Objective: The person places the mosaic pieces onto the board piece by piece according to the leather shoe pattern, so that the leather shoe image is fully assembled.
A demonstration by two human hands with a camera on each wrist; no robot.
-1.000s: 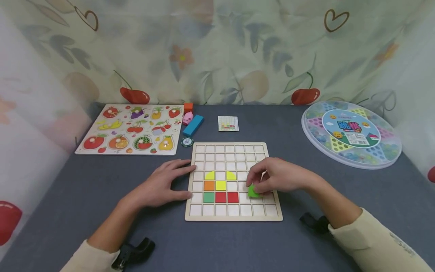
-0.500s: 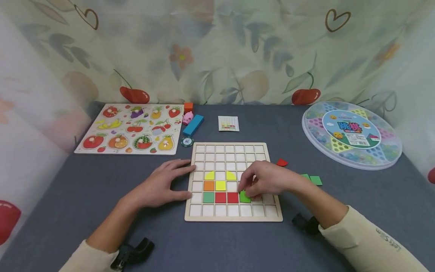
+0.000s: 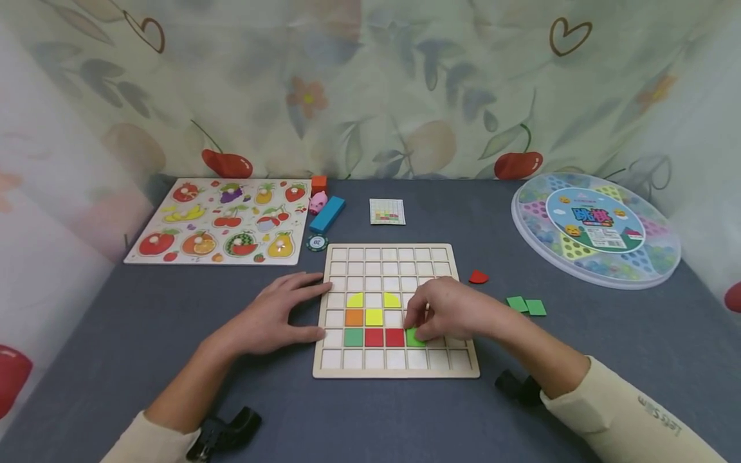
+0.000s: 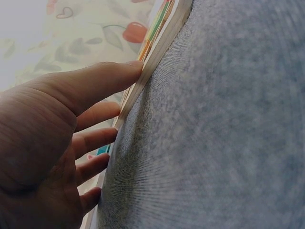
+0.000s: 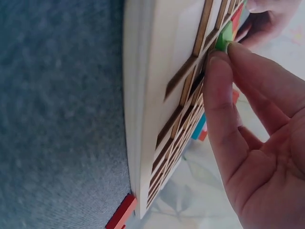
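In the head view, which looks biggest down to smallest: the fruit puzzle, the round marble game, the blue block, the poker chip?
1. Fruit puzzle and round marble game: similar, too close to rank.
2. Blue block.
3. Poker chip.

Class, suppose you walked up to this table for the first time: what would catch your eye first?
Probably the wooden grid board at the table's middle, with bright coloured tiles in its lower rows. The right hand holds a green tile at a cell beside the red ones, while the left hand rests against the board's left edge.
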